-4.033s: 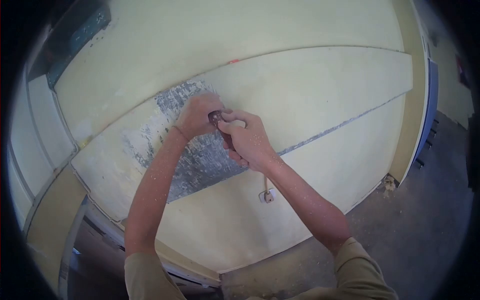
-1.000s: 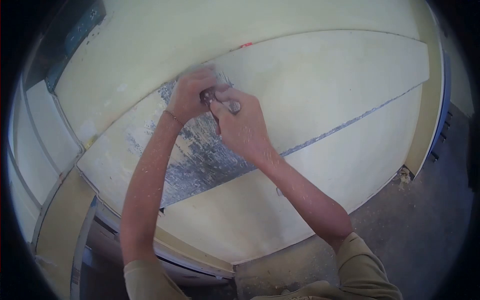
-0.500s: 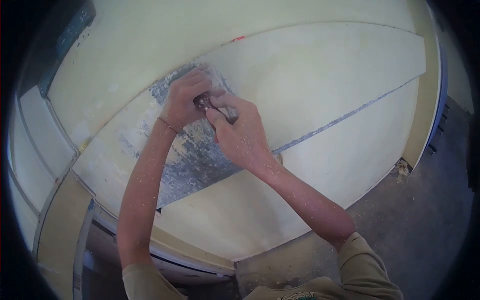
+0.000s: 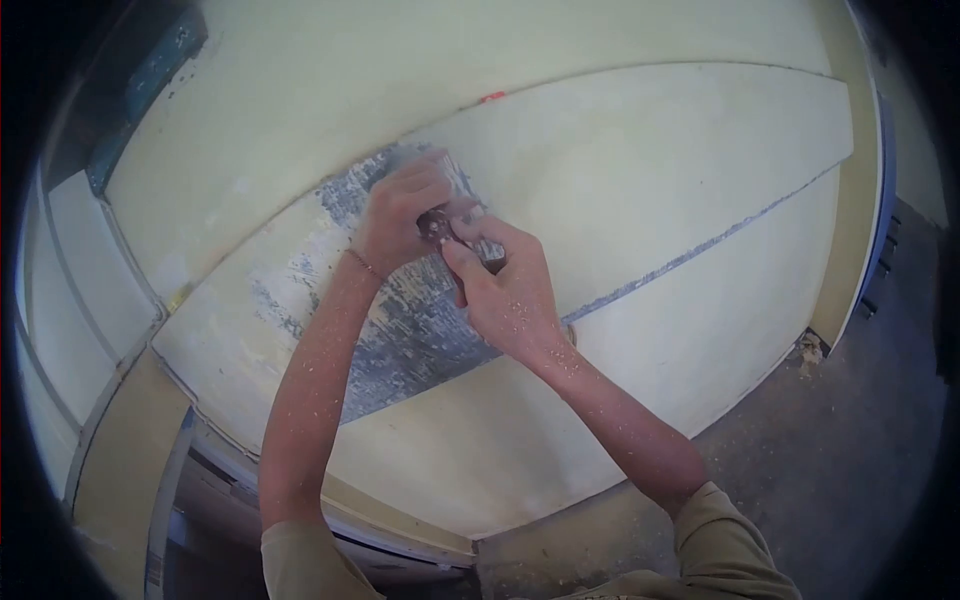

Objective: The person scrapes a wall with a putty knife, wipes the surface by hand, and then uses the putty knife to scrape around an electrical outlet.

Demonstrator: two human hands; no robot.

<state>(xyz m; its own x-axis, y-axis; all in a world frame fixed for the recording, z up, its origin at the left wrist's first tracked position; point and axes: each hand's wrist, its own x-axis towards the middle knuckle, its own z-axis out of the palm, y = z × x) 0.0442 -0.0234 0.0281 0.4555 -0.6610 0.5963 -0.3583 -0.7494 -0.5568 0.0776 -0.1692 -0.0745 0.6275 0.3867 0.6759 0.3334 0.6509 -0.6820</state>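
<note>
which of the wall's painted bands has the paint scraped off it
The middle band, where both hands work: it shows a bare grey patch beneath the left hand and right hand. The bands above and below are fully painted.

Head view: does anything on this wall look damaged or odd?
Yes. A grey patch on the cream wall is stripped of paint, beneath the left hand and right hand gripping a scraper. Pale flecks dust both forearms.

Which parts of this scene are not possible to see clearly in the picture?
Head view only:
- The scraper: its blade is hidden under the left hand and right hand; only a dark handle part shows.
- The wall patch under both hands is covered.
- The picture's corners are black from the lens edge.
- The floor debris is too small to identify.
</note>
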